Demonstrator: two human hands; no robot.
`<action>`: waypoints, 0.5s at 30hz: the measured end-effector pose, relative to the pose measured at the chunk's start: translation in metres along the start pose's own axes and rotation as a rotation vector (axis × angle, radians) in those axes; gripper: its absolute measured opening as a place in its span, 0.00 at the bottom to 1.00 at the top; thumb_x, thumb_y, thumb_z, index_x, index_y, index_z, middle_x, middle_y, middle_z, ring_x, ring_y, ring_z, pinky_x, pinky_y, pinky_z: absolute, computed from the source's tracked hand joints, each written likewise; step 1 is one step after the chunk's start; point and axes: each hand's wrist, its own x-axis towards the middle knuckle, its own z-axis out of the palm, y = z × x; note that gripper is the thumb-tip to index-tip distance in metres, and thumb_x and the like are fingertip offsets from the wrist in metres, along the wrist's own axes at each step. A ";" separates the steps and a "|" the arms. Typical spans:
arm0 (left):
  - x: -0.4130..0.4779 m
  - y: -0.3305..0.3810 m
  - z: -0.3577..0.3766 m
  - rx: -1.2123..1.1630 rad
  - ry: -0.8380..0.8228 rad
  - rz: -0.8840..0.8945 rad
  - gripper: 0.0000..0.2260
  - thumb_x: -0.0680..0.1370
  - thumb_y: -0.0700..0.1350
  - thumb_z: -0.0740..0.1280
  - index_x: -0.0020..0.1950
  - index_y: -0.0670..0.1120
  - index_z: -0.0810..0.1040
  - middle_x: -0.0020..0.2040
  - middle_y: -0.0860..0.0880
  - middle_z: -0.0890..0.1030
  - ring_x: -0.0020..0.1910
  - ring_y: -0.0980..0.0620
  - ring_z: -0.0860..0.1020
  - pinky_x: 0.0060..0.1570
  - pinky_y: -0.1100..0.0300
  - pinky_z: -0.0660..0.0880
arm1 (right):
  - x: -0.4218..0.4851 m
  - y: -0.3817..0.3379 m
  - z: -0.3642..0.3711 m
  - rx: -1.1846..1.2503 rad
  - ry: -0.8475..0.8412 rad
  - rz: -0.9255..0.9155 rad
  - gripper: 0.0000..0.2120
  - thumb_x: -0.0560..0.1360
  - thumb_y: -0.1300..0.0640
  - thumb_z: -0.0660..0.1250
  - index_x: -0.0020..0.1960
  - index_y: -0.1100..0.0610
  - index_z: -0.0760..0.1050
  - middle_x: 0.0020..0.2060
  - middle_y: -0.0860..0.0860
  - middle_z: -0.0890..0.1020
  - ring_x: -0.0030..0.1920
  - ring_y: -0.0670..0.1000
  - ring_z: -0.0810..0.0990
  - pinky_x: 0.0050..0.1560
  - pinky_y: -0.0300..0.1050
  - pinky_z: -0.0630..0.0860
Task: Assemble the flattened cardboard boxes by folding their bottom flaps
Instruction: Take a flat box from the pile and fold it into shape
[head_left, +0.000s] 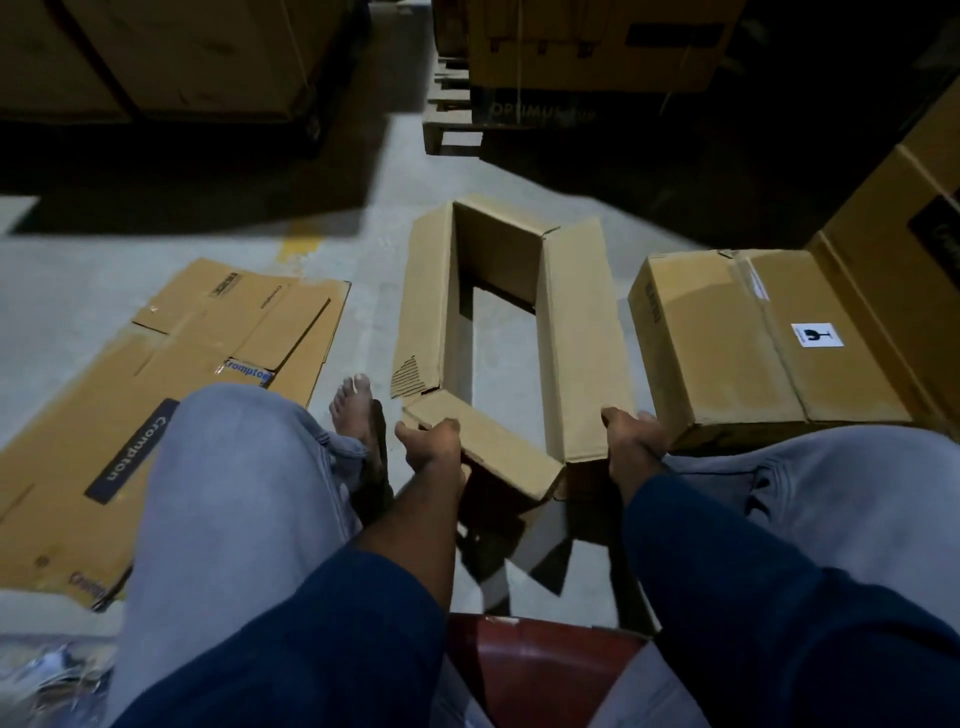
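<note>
An opened-up cardboard box (576, 332) stands on the floor between my knees, its flaps spread outward and the grey floor showing through its open middle. My left hand (431, 447) grips the near short flap at its left end. My right hand (631, 447) grips the near corner of the long right flap. A stack of flattened Crompton boxes (171, 395) lies on the floor to the left.
A closed box (727, 343) with a fragile sticker sits right of the open one, against a larger carton (893, 249). Pallets with big cartons (587, 47) line the dark back. My bare foot (356, 410) rests beside the box. A red seat (540, 670) is below me.
</note>
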 end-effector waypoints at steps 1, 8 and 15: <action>0.005 -0.003 0.004 -0.035 -0.075 0.002 0.33 0.71 0.39 0.75 0.74 0.49 0.69 0.63 0.43 0.81 0.56 0.39 0.82 0.56 0.45 0.80 | -0.032 -0.023 -0.012 0.043 -0.033 -0.019 0.34 0.57 0.34 0.72 0.58 0.50 0.82 0.51 0.48 0.84 0.52 0.56 0.81 0.55 0.54 0.80; -0.023 -0.004 0.013 0.014 -0.454 -0.076 0.13 0.78 0.50 0.71 0.59 0.48 0.76 0.56 0.42 0.80 0.54 0.42 0.79 0.50 0.47 0.78 | -0.150 -0.075 -0.037 -0.133 -0.332 -0.460 0.04 0.75 0.53 0.73 0.45 0.54 0.82 0.42 0.51 0.84 0.44 0.53 0.81 0.48 0.50 0.81; -0.019 0.010 0.026 -0.037 -0.492 -0.037 0.18 0.76 0.51 0.70 0.66 0.52 0.77 0.59 0.44 0.80 0.57 0.41 0.78 0.49 0.48 0.77 | -0.142 -0.080 -0.043 -0.327 -0.294 -0.668 0.13 0.79 0.55 0.66 0.37 0.58 0.78 0.34 0.53 0.80 0.36 0.54 0.79 0.36 0.43 0.74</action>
